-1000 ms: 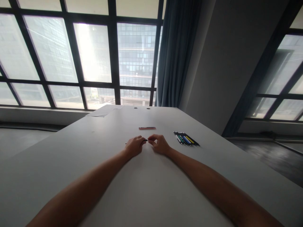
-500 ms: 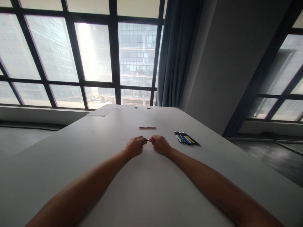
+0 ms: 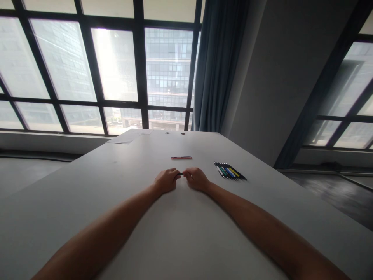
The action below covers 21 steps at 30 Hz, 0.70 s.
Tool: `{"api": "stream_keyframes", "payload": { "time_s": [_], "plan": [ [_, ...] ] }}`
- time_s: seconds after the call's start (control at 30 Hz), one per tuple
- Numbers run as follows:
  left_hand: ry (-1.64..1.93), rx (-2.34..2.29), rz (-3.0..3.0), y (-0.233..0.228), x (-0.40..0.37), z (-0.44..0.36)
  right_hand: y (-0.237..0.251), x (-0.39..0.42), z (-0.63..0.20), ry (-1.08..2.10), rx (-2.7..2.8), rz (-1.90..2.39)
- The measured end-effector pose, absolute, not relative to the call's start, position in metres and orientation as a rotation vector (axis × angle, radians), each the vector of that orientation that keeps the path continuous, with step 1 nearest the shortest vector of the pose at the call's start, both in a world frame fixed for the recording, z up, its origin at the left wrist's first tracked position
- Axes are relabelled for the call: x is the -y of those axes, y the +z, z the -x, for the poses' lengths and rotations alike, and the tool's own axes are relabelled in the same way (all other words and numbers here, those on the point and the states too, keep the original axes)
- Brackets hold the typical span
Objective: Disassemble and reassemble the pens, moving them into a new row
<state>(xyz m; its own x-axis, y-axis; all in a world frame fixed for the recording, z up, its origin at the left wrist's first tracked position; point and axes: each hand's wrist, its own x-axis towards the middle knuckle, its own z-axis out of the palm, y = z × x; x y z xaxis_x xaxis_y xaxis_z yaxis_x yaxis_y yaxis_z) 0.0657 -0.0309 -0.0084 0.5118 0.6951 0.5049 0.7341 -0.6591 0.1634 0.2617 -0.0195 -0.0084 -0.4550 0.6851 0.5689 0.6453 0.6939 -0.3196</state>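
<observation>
Against the frame a second ago, I see the right hand (image 3: 196, 179) has drawn in closer to the left hand (image 3: 166, 180), so the gap between the fingertips has nearly closed; the arms and the rest of the scene have not shifted. Both hands rest on the worktop (image 3: 180, 233), each grip curled tight, fingers pinched on the ends of a thin dark pen (image 3: 181, 174), of which only a short, glossy sliver shows between them. The worktop is a smooth, matte pale-grey slab, flat and bare-looking around the wrists. Just beyond the hands lies a slim pink pen (image 3: 181, 158), straight and set crosswise. Off to the right of the right hand, well apart from it, sits a row of pens (image 3: 230, 171), thin plastic-looking barrels laid side by side at a slant, in black, green, blue, white and yellow. Far beyond the left hand lie flat sheets of paper (image 3: 128, 137).
</observation>
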Motion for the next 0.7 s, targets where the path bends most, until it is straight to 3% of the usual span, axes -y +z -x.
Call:
{"api": "stream_keyframes", "payload": {
  "time_s": [0.7],
  "plan": [
    [-0.775, 1.269, 2.650, -0.0054, 0.0343, -0.0674, -0.0065, 0.0191, -0.2595, -0.166, 2.304, 0.967]
  ]
}}
